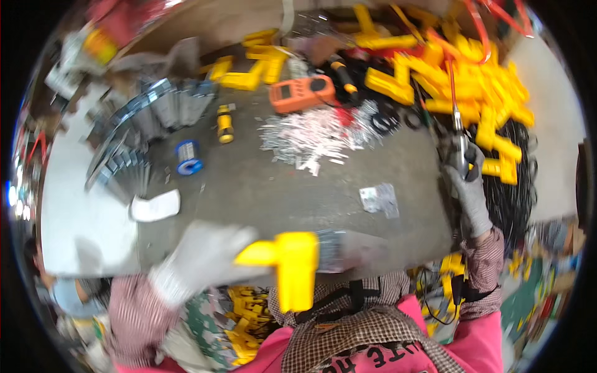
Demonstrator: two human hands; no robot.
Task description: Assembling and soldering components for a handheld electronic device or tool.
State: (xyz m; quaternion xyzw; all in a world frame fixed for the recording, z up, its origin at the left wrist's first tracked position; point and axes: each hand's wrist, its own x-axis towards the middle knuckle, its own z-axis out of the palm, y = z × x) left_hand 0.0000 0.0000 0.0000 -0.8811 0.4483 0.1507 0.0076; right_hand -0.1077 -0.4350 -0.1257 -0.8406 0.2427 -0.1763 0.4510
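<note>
Yellow piece [296,268]: gripped in the left hand, across the near edge of the tabletop in view, one arm pointing left into the glove, another down; contact with the edge, cannot tell.
Left hand [205,255]: grey-gloved, motion-blurred, fingers closed on the left arm of the yellow piece.
Grey bundle [331,248]: just right of the yellow piece, near the edge, too blurred to tell more.
Tabletop [249,199]: dark grey, bare across the middle.
Clear packet [380,200]: flat, right of centre.
Pile of small pale parts [311,133]: spread beyond the bare middle, pinkish-white and silver.
Orange meter [303,93]: just behind the pile, dark dial at right.
Yellow-black screwdriver [224,124]: left of the pile, upright in view.
Blue spool [188,156]: nearer and left of the screwdriver.
White slip [155,206]: curled, nearer than the spool.
Grey strips [168,105]: fanned out at far left.
Right hand [463,165]: grey-gloved, at the right side, fingers wrapped around a tool.
Silver tool [458,124]: held upright in view, red line above.
Heap of yellow parts [460,74]: piled at far right, beyond the right hand.
Black cables [511,180]: bundled right of the right hand.
</note>
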